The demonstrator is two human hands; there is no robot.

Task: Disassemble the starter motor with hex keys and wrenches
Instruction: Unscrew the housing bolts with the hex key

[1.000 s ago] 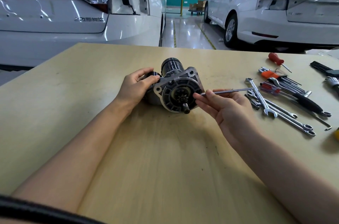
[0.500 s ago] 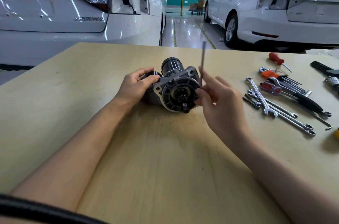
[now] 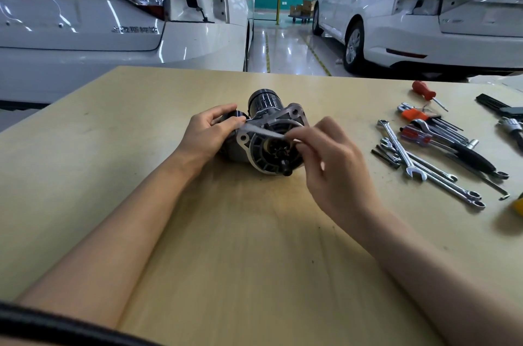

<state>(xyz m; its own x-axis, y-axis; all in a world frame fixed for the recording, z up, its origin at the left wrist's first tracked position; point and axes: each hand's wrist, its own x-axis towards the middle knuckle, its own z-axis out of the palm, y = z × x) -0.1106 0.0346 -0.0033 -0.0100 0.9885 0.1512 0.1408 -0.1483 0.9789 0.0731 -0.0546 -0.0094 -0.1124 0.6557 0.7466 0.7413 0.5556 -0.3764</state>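
The left white car [image 3: 85, 20] carries chrome letters reading "SUPERB" on its boot lid. A second chrome badge lower on the lid is too blurred to read. The right white car's [image 3: 452, 14] badges are also illegible.

The hex key [image 3: 264, 131] in my right hand [image 3: 329, 160] is smeared by motion, so I cannot tell where its tip sits. That hand hides the right side of the starter motor [image 3: 270, 142]; my left hand [image 3: 210, 133] covers its solenoid end. A yellow object [image 3: 518, 205] is cut off by the right edge.
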